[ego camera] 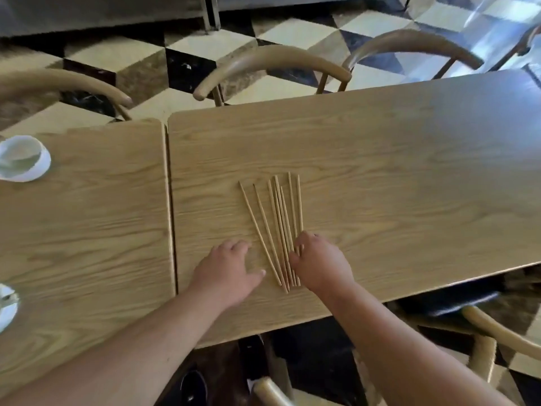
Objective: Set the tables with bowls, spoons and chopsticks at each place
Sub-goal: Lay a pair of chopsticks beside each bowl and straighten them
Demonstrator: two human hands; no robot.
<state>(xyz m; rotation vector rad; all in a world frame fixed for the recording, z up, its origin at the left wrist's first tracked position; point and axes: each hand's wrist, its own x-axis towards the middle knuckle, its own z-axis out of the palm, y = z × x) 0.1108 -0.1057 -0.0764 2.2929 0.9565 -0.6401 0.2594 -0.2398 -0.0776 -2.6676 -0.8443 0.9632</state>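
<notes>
**Chopsticks fanned on the counter**

Loose chopsticks [275, 230] lie fanned near the front edge of the right-hand counter [380, 171]. The right hand [322, 265] curls its fingers over their near ends. The left hand [228, 273] rests beside them, fingers loosely bent, holding nothing. On the adjoining counter [87, 215] to the left sit a white bowl [23, 158] and a second bowl [6, 306], cut off by the frame edge. Chairs [272, 65] line the far side.

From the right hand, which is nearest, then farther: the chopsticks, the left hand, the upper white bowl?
1. chopsticks, touched by the right hand.
2. left hand, just across the sticks.
3. upper white bowl, far on the left table.
</notes>
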